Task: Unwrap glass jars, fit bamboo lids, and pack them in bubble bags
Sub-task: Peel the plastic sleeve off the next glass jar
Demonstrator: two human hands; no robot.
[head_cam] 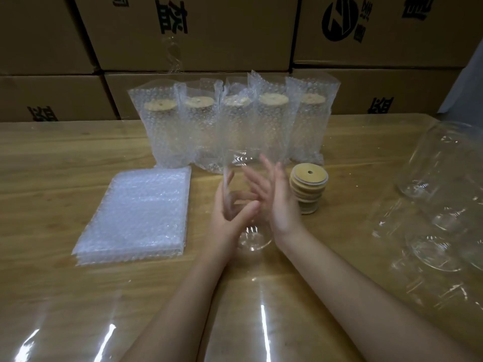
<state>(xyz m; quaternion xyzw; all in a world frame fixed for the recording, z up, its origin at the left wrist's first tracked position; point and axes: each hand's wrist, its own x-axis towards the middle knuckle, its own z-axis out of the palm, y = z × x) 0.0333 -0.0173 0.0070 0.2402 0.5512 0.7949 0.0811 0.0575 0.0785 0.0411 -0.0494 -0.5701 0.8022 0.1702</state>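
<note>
Nearest to us, a sheet of clear plastic film [261, 322] lies flat along the near edge of the wooden table [52, 158], streaked with glare. We judge it to be wrapping taken off a jar.

Two bare forearms reach over it to the middle of the table. There the left hand [230, 215] curls its fingers and thumb round a glass jar [254, 239]. The right hand [274, 197] lays straight, slightly spread fingers flat against the jar's right side, steadying it, we think, for a lid.

The jar is tilted, its round base towards us and its open mouth pointing away; we cannot tell whether it touches the table. It is clear, bare and lidless, and the fingers show through it, blurred.

Just right of the hands stands a stack of bamboo lids [308, 189], within easy reach. To the left lies a pile of flat bubble bags [136, 212], likewise ready. Along the right side, wrapped jars [444, 178] lie waiting under clear film.

Farther off, five packed jars [235, 121] stand in a row, each lidded inside its bubble bag and set back out of the way. Cardboard boxes [183, 35] wall the far side.
</note>
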